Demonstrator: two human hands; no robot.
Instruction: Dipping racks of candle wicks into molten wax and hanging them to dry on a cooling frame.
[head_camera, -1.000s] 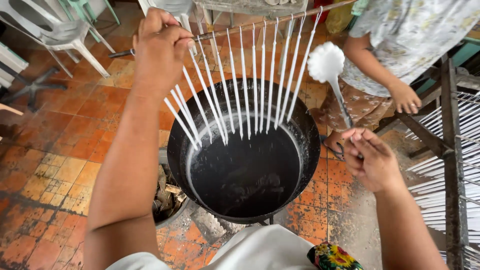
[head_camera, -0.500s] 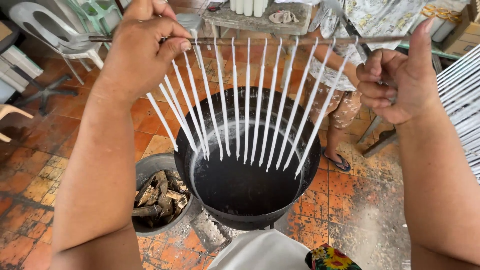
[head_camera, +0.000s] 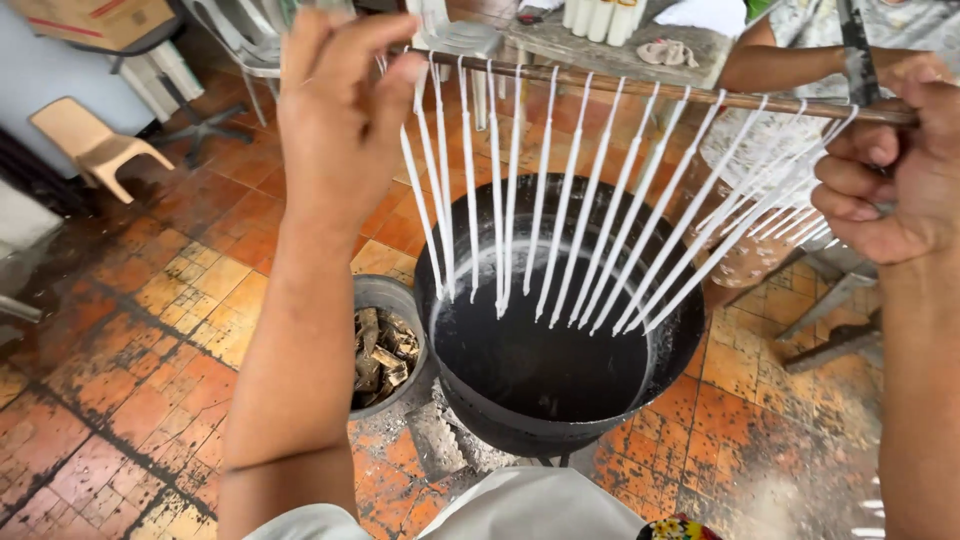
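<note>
Currently left hand (head_camera: 340, 120) and right hand (head_camera: 885, 170) each grip one end of a wooden rod (head_camera: 640, 88), held level above a black pot (head_camera: 670, 370). White tapers (head_camera: 560, 200) hang from it, swung aslant, tips over the dark liquid. Grey bucket of scraps (head_camera: 385, 300) touches the pot's left; another person's arm (head_camera: 770, 65) lies behind the rod.

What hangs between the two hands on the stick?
In the head view, a row of thin white candles hangs from the wooden stick between left hand and right hand.
</note>
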